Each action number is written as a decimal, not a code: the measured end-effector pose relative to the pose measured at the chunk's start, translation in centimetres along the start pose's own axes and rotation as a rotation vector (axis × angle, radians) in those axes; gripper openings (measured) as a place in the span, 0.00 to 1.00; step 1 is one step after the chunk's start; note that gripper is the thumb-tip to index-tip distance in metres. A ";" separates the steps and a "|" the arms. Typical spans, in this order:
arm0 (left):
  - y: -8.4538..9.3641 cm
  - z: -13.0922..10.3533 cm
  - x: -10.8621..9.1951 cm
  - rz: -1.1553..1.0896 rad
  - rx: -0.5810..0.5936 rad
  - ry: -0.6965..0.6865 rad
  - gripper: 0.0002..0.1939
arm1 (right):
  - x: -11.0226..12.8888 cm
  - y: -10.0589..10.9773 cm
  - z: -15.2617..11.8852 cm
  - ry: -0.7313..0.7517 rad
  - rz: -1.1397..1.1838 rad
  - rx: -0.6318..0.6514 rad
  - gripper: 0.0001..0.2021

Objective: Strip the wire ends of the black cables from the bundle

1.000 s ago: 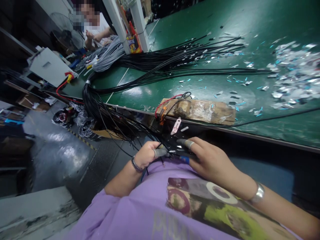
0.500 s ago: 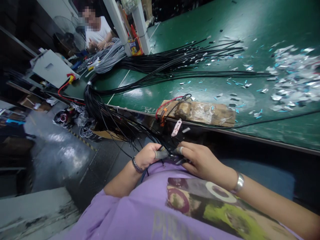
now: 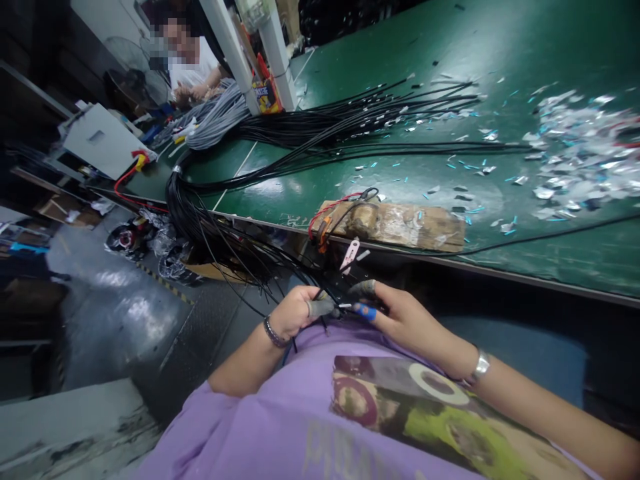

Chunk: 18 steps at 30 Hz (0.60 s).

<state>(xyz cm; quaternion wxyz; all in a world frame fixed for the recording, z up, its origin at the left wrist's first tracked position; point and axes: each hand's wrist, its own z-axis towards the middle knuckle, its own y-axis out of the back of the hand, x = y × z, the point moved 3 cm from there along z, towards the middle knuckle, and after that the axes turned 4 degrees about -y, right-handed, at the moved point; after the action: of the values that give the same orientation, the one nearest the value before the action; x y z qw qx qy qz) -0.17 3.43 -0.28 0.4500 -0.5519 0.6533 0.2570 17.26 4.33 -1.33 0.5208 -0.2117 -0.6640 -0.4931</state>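
Note:
Close to my body, my left hand [image 3: 299, 312] is closed in a pinch on a black cable [image 3: 316, 293], its thumb wrapped in grey tape. A short white end [image 3: 345, 306] pokes out just past that thumb. Right beside it is my right hand [image 3: 393, 310], with finger and thumb spread apart and nothing visible between them. Its index finger wears a grey cover and its thumb a blue wrap. More black cables [image 3: 193, 207] droop over the bench edge towards my left hand.
Black cables also lie across the green bench [image 3: 500, 40]. Foil and blue scraps [image 3: 585, 153] are scattered at right. A wooden block [image 3: 420, 225] with wires tied to it sits at the edge. A co-worker [image 3: 193, 63] sits at the far left behind grey cables [image 3: 215, 120].
My right finger and thumb have parted, and the blue-wrapped thumb has come into view. The white end now shows between my hands. My left hand keeps its place.

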 end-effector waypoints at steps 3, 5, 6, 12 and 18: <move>0.4 0.1 0.2 0.006 -0.003 0.043 0.25 | 0.6 0.0 -0.3 0.167 -0.211 -0.043 0.11; 0.6 0.2 0.4 0.010 0.018 0.069 0.25 | 0.9 -0.1 -0.3 0.271 -0.333 -0.040 0.17; 0.6 0.2 0.5 0.014 0.029 0.077 0.25 | 1.1 -0.1 -0.3 0.314 -0.380 -0.035 0.19; 0.5 -0.3 0.9 0.198 0.106 0.077 0.23 | 1.7 0.1 -0.2 0.333 -0.315 0.074 0.14; -0.8 -1.0 -0.5 0.457 0.181 -0.243 0.19 | 0.4 -1.1 1.0 -0.122 0.399 0.194 0.08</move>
<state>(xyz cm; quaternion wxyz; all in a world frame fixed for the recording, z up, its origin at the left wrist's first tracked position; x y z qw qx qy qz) 0.26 2.67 0.69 0.5029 -0.3130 0.7223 0.3570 15.75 4.67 -1.39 0.5847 -0.3170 -0.6836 -0.3007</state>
